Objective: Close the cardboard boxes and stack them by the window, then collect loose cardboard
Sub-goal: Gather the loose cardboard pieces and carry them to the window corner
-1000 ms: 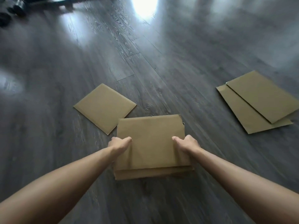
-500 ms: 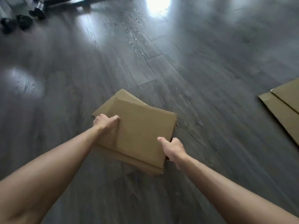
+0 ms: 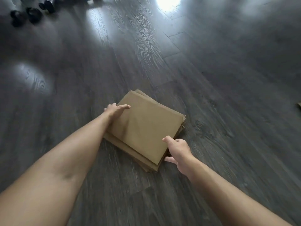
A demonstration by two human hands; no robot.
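Observation:
A stack of flat brown cardboard sheets [image 3: 146, 128] lies on the dark wood floor in the middle of the head view, turned at an angle. My left hand [image 3: 114, 111] rests on the stack's upper left edge, fingers laid over the top sheet. My right hand [image 3: 176, 148] grips the stack's near right corner, thumb on top and fingers at the side. The sheets are slightly offset, with lower edges showing at the near left and far right.
A sliver of another cardboard sheet [image 3: 299, 105] shows at the right edge. Dark round dumbbells [image 3: 26, 15] sit on the floor at the far left. Bright window glare [image 3: 168, 3] reflects off the floor at the top.
I moved the held stack left onto the single sheet on the floor, which it now covers. The view swung left, so the pair of sheets on the right almost left the frame.

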